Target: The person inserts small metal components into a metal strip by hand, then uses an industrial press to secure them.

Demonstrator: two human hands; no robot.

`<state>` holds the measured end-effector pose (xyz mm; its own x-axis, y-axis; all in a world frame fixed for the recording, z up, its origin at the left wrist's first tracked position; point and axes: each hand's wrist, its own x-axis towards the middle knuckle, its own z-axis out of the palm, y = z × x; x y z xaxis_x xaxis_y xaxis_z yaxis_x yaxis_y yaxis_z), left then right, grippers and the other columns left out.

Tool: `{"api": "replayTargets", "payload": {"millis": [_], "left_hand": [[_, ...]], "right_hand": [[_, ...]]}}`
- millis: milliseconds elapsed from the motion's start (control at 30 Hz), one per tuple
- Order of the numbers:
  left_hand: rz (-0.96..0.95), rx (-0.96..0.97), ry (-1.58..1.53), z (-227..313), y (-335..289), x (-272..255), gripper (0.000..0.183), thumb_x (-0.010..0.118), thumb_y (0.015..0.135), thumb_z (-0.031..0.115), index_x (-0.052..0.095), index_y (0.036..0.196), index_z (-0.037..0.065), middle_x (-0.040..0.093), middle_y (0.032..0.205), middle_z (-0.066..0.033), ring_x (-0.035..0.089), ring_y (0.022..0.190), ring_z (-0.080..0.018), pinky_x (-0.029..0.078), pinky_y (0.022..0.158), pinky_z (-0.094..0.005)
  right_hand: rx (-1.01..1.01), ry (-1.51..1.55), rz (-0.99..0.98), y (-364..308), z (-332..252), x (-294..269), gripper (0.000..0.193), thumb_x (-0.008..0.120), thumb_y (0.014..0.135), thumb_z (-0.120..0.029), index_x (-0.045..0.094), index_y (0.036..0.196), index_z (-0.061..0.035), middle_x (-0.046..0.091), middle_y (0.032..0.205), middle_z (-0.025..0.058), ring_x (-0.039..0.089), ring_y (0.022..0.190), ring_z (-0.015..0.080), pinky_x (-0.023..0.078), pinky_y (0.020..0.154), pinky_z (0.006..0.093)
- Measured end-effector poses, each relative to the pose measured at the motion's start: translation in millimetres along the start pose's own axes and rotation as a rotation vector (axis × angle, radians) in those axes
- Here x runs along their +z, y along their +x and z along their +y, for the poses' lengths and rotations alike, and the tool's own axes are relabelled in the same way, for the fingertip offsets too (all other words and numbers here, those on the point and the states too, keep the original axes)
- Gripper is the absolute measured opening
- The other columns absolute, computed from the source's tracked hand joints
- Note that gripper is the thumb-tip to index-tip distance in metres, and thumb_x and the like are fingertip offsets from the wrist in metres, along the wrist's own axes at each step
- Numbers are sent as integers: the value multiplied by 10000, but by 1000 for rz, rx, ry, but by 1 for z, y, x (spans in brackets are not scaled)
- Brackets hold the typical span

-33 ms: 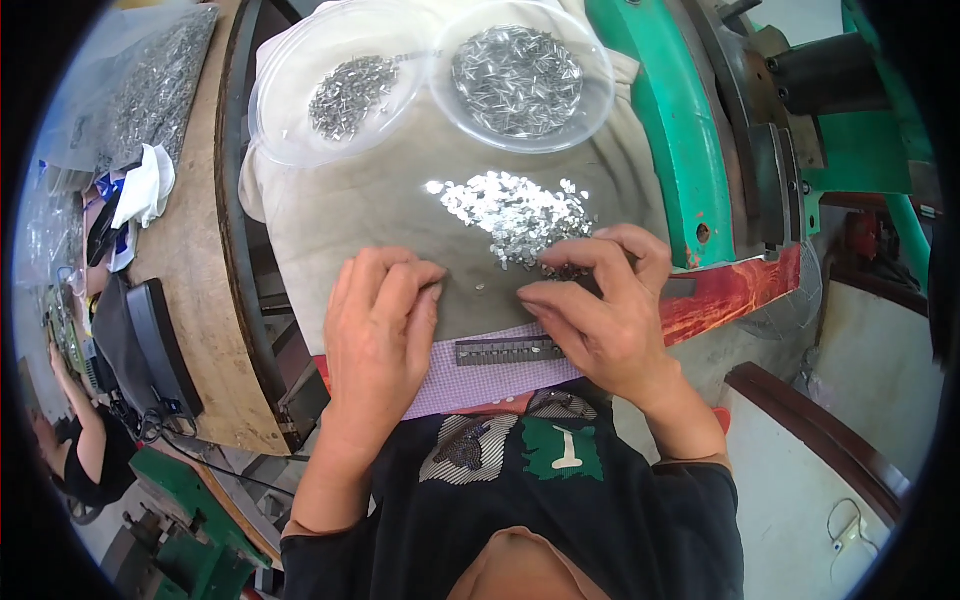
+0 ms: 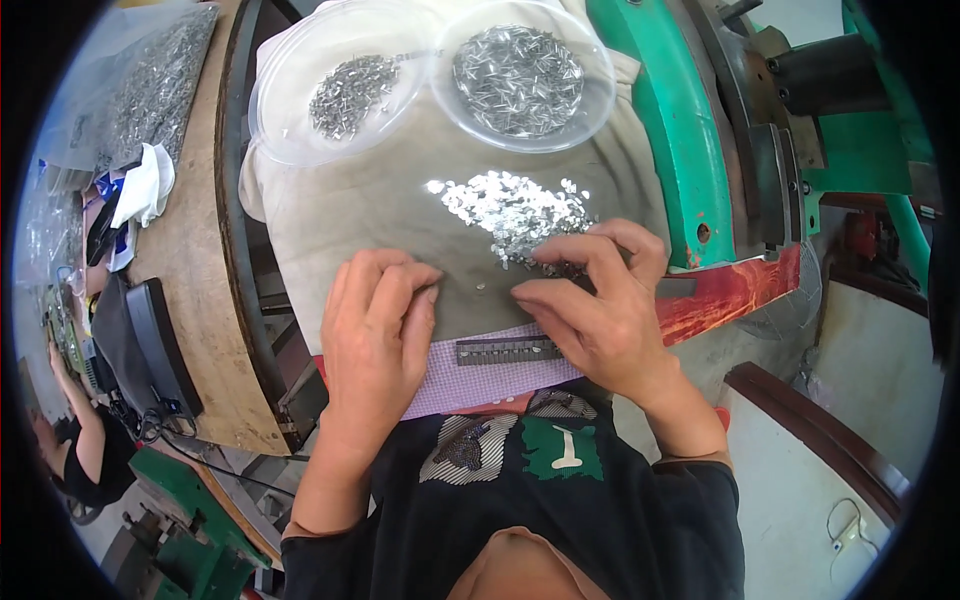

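A heap of small shiny metal discs (image 2: 510,205) lies on the grey-brown cloth (image 2: 380,210). My right hand (image 2: 605,300) rests at the heap's near right edge, thumb and index fingertip apart, with nothing visible between them. On the left, my left hand (image 2: 378,310) is curled on the cloth, its thumb tip close to the index fingertip; whether a small piece sits there is hidden. One loose disc (image 2: 480,287) lies between the hands. Nearer me, a dark slotted bar (image 2: 505,351) with small pieces in a row lies on a purple checked cloth (image 2: 440,385).
Beyond the heap stand two clear round tubs, the left tub (image 2: 262,125) and the right tub (image 2: 605,95), both with small metal pins. A green machine frame (image 2: 675,140) borders the right. Leftward are a wooden bench (image 2: 190,260), a bag of metal parts (image 2: 160,90) and another person's arm (image 2: 88,420).
My right hand has shifted very slightly left, and my left fingertips have drawn back a little. The discs and the slotted bar look unchanged.
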<state>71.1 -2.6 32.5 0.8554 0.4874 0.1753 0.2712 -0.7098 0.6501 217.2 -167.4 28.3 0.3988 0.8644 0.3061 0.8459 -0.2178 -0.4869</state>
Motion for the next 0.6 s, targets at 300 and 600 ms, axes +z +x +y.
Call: {"api": "replayTargets", "payload": {"millis": [300,600], "left_hand": [[-15,-9,-104,2,-22,-1,205,665,740,-89,626,922,-2,597,913,-143,604,860,-299,485,762,-361],[-122,134,-143,12,-26,11,237,737,712,45,643,927,79,619,951,-54,575,812,-250,403,700,-363]], "right_hand": [[-147,-57,-75,27,-3,18,74,714,708,-209,683,750,-157,608,1133,-40,448,1180,236,268,983,440],[-7,-56,-35,19,-2,-9,159,800,654,-148,708,783,-158,641,1118,-26,452,1148,282,296,978,422]]}}
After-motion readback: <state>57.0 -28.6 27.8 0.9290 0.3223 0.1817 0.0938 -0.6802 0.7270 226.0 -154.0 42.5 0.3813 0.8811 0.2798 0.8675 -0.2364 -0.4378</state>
